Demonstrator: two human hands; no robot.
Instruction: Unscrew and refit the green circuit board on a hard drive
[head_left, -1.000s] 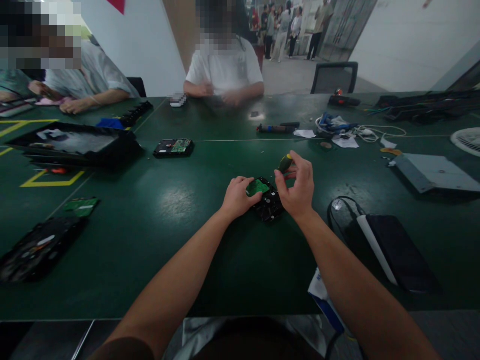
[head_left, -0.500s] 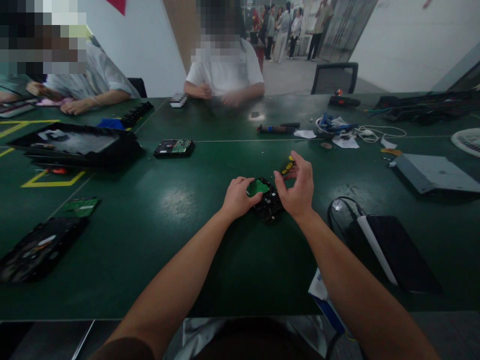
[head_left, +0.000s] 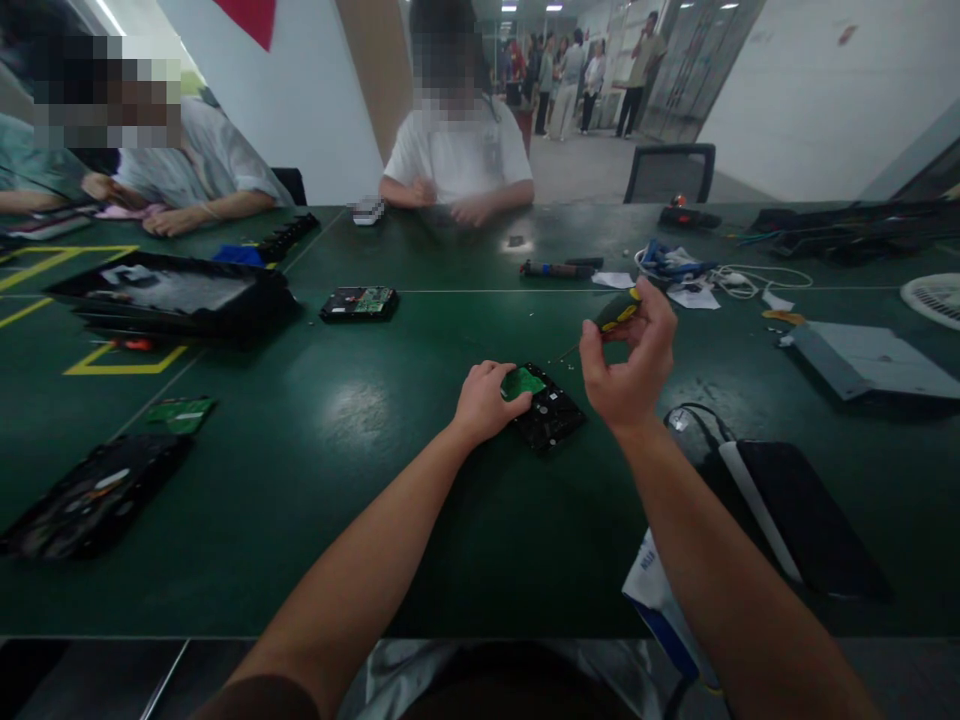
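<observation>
A black hard drive (head_left: 551, 415) with a green circuit board (head_left: 523, 381) on its upper part lies on the green table in front of me. My left hand (head_left: 486, 402) grips the drive's left side, fingers at the far edge and thumb by the board. In my right hand (head_left: 634, 355) is a screwdriver (head_left: 618, 311) with a dark and yellow handle, held up to the right of the drive. Its thin shaft slants down to the left, toward several tiny screws (head_left: 568, 366) lying beyond the drive. The shaft is apart from the drive.
At left are another opened drive (head_left: 97, 490), a loose circuit board (head_left: 182, 412) and a black tray (head_left: 172, 290). A further hard drive (head_left: 360, 303) lies ahead. To the right are a phone-like black slab (head_left: 802, 515), a cable and a grey metal box (head_left: 874, 360). People sit opposite.
My right hand has lifted away from the drive, up and to the right, with the screwdriver. My left hand stays on the drive. The camera view has shifted slightly.
</observation>
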